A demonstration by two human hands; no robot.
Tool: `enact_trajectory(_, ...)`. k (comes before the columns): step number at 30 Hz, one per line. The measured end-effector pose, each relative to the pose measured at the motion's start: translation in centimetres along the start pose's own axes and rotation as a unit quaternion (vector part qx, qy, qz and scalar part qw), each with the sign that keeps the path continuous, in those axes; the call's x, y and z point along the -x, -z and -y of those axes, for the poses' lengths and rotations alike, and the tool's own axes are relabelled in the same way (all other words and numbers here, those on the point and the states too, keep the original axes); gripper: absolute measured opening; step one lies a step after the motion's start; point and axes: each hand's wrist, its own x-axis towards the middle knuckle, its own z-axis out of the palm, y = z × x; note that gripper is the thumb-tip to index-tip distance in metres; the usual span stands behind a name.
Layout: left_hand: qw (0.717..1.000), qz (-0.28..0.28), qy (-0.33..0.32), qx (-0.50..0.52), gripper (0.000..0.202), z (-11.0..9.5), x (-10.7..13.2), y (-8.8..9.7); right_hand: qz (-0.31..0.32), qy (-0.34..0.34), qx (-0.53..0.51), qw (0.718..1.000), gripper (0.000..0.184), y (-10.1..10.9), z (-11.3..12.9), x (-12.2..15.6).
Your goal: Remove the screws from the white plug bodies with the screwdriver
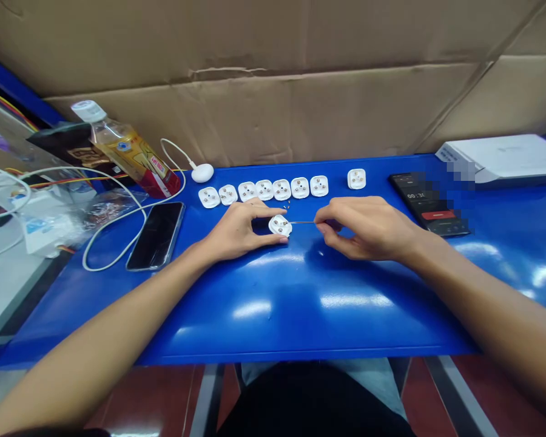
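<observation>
My left hand [241, 229] pinches a small white plastic housing [280, 225] between thumb and fingers, just above or on the blue tabletop; metal contacts show on its upper face. In my right hand [357, 227] a thin metal rod-like tool [303, 223] is pinched, its tip at the housing's right edge. Whether it is a screwdriver or tweezers I cannot tell. Behind my hands lies a row of several like white housings [281, 189], and another white housing [357, 178] sits apart to the right. Tiny brass-coloured bits [286, 205] lie near my left fingertips.
A dark phone [156, 237] and a white cable [101, 232] lie on the left, with a drink bottle [131, 155] behind. A round white device [202, 173] stands by the cardboard wall [346, 115]. A lit phone [430, 206] and white box [505, 159] occupy the right.
</observation>
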Motion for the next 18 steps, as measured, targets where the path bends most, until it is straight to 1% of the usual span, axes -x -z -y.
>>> enact_trajectory(11,1.000,0.003,0.005,-0.005,0.060,-0.06,-0.04,0.05,0.017,-0.010,-0.002,1.000,0.013,0.17,0.21,-0.17)
enact_trajectory(14,1.000,0.000,0.006,-0.002,0.059,-0.02,-0.04,0.02,0.028,-0.026,0.002,0.999,0.013,0.17,0.22,-0.14)
enact_trajectory(18,1.000,-0.001,0.005,0.003,0.059,0.15,-0.03,-0.07,0.033,-0.069,0.005,0.997,0.013,0.03,0.16,-0.04)
